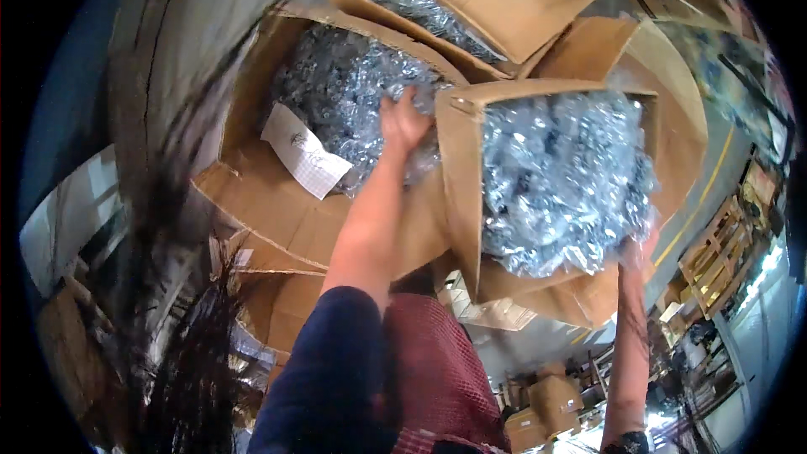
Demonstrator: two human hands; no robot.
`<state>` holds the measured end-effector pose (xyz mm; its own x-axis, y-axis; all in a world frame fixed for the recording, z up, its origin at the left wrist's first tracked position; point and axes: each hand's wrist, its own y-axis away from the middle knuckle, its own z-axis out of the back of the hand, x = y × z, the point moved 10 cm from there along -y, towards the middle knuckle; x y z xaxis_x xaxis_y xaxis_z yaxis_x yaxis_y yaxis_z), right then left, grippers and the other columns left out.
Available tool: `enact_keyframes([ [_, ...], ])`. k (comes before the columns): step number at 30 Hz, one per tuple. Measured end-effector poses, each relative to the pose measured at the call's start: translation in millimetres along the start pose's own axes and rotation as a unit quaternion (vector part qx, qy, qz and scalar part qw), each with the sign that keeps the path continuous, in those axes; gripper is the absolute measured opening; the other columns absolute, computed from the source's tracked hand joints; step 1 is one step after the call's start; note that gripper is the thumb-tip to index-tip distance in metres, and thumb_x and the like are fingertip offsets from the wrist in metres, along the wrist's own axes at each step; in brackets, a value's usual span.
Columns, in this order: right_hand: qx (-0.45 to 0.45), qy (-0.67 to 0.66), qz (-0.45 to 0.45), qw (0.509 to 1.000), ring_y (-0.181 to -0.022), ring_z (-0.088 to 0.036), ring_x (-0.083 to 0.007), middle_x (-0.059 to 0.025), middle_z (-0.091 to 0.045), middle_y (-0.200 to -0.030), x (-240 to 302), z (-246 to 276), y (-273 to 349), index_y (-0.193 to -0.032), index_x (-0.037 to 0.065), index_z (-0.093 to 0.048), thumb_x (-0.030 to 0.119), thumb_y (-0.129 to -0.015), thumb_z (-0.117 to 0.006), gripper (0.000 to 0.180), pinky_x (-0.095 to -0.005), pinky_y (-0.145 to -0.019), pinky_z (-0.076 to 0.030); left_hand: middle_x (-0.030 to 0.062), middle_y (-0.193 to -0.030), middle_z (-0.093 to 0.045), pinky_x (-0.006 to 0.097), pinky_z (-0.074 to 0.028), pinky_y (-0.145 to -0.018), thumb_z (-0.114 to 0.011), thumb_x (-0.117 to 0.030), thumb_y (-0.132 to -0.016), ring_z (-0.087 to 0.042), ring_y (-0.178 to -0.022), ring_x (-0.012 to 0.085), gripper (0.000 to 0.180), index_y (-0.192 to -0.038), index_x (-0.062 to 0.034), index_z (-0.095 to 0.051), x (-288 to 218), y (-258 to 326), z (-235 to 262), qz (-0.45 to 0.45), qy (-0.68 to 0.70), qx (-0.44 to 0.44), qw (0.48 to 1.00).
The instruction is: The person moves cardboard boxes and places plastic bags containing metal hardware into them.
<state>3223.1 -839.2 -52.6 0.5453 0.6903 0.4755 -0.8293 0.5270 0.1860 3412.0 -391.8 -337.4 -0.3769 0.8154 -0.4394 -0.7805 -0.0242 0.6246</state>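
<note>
My left hand [405,124] reaches into the left cardboard box, over a heap of shiny clear plastic packets [336,76]. Thumb and forefinger point up and stand apart, with nothing visible between them; the side wall of the right box is close by. A second cardboard box [461,193], tilted with its opening toward me, is filled with similar crinkled clear plastic packets [563,176]. My right hand [643,240] is at the lower right corner of that box, against the packets and the box edge. Its fingers are blurred and mostly hidden.
A white paper sheet [304,151] with a printed grid lies in the left box [277,210]. Behind stands another open carton [521,0] with plastic packets beside it. More cartons [551,395] and wooden pallets [719,252] stand farther off, past a yellow floor line [698,193].
</note>
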Motion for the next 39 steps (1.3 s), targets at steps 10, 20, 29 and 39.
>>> enact_keyframes([
  [10, 0.003, -0.102, -0.075, 0.992, -0.076, -0.06, -0.0152, -0.009, -0.069, -0.082, 37.2, -0.8, 5.6, -0.105, 0.001, -0.066, 0.033, -0.086, -0.059, 0.038, -0.0332, -0.071, -0.048, 0.0063, -0.099, -0.063, 0.029, -0.048, -0.078, -0.071, -0.002, -0.062, -0.059, -0.09, 0.0169, 0.054, -0.114, -0.0073, -0.054, 19.6, 140.7, 136.3, 0.025, 0.419, 0.018, 0.907],
  [20, -0.054, -0.057, -0.102, 0.992, -0.079, -0.065, -0.023, -0.0169, -0.068, -0.085, 18.6, 7.9, 7.3, -0.106, 0.006, -0.066, 0.034, -0.085, -0.058, 0.036, -0.034, -0.074, -0.049, 0.0023, -0.094, -0.053, 0.03, -0.046, -0.078, -0.072, -0.013, -0.068, -0.052, -0.089, 0.0167, 0.026, -0.086, -0.0118, -0.053, -174.7, 271.9, 231.5, -0.305, 0.41, -0.014, 0.86],
  [29, -0.066, -0.045, -0.014, 0.997, -0.106, -0.059, -0.0366, -0.0229, -0.06, -0.115, 52.1, 16.3, 14.3, -0.128, 0.006, -0.054, 0.024, -0.08, -0.056, 0.051, -0.0396, -0.09, -0.046, 0.017, -0.129, -0.04, 0.058, -0.026, -0.104, -0.072, -0.015, -0.049, -0.037, -0.122, 0.0385, 0.062, -0.11, -0.0274, -0.064, -250.7, 319.4, 126.1, -0.584, -0.054, -0.02, 0.81],
  [39, 0.024, -0.054, 0.263, 0.963, -0.142, -0.01, -0.0391, -0.013, -0.033, -0.149, 258.3, -1.5, 47.5, -0.133, 0.014, -0.048, 0.051, -0.074, -0.069, 0.073, -0.0583, -0.11, -0.01, 0.0238, -0.151, -0.01, 0.072, -0.003, -0.104, -0.076, -0.017, -0.053, -0.004, -0.137, 0.0547, 0.063, -0.114, -0.0197, -0.06, -242.3, 312.5, 121.3, -0.486, -0.08, 0.048, 0.869],
])
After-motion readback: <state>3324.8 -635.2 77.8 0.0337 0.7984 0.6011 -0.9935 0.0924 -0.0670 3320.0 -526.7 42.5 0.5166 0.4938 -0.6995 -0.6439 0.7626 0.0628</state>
